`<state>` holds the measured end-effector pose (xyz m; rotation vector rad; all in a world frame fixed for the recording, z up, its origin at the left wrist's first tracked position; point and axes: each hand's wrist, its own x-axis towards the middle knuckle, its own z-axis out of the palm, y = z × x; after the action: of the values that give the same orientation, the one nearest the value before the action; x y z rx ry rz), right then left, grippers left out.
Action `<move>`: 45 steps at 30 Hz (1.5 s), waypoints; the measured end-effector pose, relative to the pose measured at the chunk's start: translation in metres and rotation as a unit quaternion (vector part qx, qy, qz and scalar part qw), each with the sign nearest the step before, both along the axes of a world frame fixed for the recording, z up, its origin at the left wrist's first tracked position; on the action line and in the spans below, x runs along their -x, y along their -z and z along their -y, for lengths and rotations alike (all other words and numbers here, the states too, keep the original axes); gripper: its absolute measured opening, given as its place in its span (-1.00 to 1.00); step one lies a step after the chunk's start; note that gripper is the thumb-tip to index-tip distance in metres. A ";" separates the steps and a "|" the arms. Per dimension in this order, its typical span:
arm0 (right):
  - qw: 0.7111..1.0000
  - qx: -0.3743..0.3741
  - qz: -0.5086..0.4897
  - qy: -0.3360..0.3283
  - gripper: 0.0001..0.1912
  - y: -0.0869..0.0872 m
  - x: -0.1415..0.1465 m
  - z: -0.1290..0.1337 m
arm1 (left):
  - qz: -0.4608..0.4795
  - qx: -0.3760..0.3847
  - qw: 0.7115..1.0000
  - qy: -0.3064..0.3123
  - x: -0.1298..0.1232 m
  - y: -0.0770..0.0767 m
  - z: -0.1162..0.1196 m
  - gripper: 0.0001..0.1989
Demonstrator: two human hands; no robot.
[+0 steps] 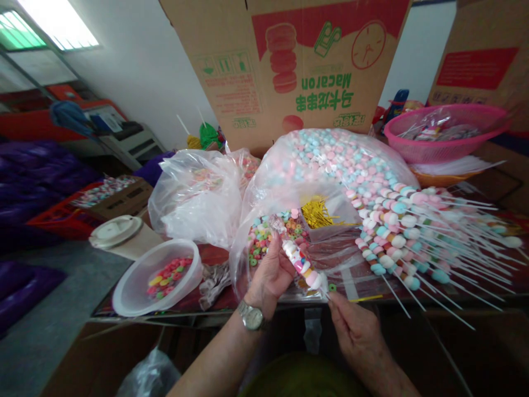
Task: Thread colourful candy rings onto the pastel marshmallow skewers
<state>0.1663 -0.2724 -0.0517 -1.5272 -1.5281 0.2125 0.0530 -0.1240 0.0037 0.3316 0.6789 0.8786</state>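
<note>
Left hand [268,278] closed around candy skewer [301,264], candies projecting above the fingers; right hand [355,336] nearly shut, pinching the skewer's lower stick end.

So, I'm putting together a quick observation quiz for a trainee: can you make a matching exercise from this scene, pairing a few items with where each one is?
Items:
1. Wristwatch
2. Gold twist ties
3. Candy skewers
4. Pink plastic basket

Places:
A. At the back right
B. Fanned out on the right
C. On the left wrist
D. In a small clear bag

Pairs: 1-C, 2-D, 3-B, 4-A
</note>
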 end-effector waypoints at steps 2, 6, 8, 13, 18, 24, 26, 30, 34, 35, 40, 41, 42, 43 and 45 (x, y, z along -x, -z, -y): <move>0.993 -0.045 0.111 0.008 -0.72 0.006 -0.004 0.001 | -0.015 0.024 1.000 -0.005 0.003 -0.001 -0.001 -0.72; 0.969 -0.073 0.233 0.023 -0.73 0.007 -0.006 0.002 | -0.037 0.020 0.998 -0.048 0.001 -0.007 -0.001 -0.82; 0.961 -0.081 0.264 0.027 -0.72 0.005 -0.005 0.003 | -0.052 0.022 0.997 -0.052 -0.001 -0.009 -0.002 -0.86; 0.962 -0.050 0.267 0.013 -0.70 0.003 -0.005 0.006 | -0.030 0.058 0.997 -0.032 0.000 -0.006 -0.009 -0.73; 0.968 -0.004 0.251 0.009 -0.69 0.007 -0.010 0.006 | -0.019 0.079 0.996 -0.037 0.002 -0.003 -0.009 -0.58; 0.973 0.015 0.231 0.003 -0.70 0.005 -0.010 0.004 | 0.004 0.089 0.996 -0.031 -0.003 0.001 -0.001 -0.53; 0.975 0.019 0.221 -0.003 -0.70 0.003 -0.010 0.004 | 0.010 0.073 0.997 -0.028 -0.004 0.000 -0.001 -0.51; 0.977 0.015 0.211 -0.002 -0.69 -0.002 -0.006 0.000 | -0.015 0.032 0.999 -0.011 -0.012 -0.001 0.008 -0.62; 0.986 0.043 0.162 -0.001 -0.66 -0.007 0.003 -0.010 | -0.034 0.025 0.999 0.027 -0.023 0.007 0.031 -0.60; 0.989 0.059 0.136 -0.001 -0.65 -0.008 0.004 -0.012 | -0.037 0.026 0.998 0.038 -0.024 0.010 0.035 -0.59; 0.995 0.101 0.014 -0.009 -0.71 -0.013 0.001 -0.010 | -0.050 0.052 0.997 0.040 -0.021 0.016 0.035 -0.70; 0.995 0.102 0.016 -0.010 -0.71 -0.012 0.000 -0.009 | -0.049 0.062 0.996 0.030 -0.021 0.015 0.033 -0.72; 0.995 0.100 0.025 -0.009 -0.70 -0.011 0.001 -0.008 | -0.048 0.070 0.996 0.022 -0.022 0.015 0.032 -0.73; 0.995 0.095 0.035 -0.005 -0.69 -0.010 0.001 -0.008 | -0.050 0.071 0.996 0.014 -0.023 0.014 0.033 -0.73; 0.995 0.079 0.053 0.011 -0.68 -0.007 0.005 -0.012 | -0.063 0.052 0.997 0.004 -0.028 0.014 0.037 -0.74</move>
<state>0.1615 -0.2609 -0.0447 -1.7024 -1.6086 0.2493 0.0813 -0.1610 -0.0099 0.2976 0.8366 0.8172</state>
